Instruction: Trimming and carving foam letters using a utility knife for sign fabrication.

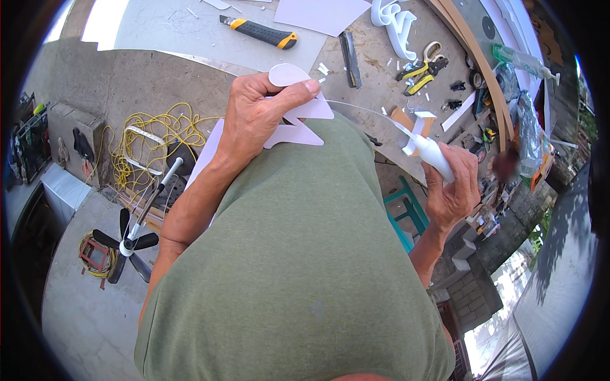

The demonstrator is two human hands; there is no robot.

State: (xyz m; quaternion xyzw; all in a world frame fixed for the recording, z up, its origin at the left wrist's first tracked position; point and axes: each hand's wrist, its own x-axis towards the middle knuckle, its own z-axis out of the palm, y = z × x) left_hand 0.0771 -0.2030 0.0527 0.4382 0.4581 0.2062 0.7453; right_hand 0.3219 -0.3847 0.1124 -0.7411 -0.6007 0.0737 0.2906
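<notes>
My left hand (250, 114) is closed on a flat white cut-out letter shape (296, 135), its thumb pressed across the upper part. Part of that piece is hidden behind the fingers. From its right side a thin, pale strip (357, 106) curves out toward the right; whether it is joined to the shape, I cannot tell. To the right, my right hand (456, 184) is wrapped round a white squeeze bottle (434, 157) with a narrow nozzle. The nozzle points up and left, close to the strip's far end and apart from the cut-out.
On the worktable lie a black-and-yellow utility knife (262, 33), a black blade-like tool (350, 60), yellow-handled cutters (424, 70), white curled strips (395, 26) and scattered white scraps. A fan (127, 246) and tangled yellow cord (149, 143) are at left; a green stool (408, 213) is below the table.
</notes>
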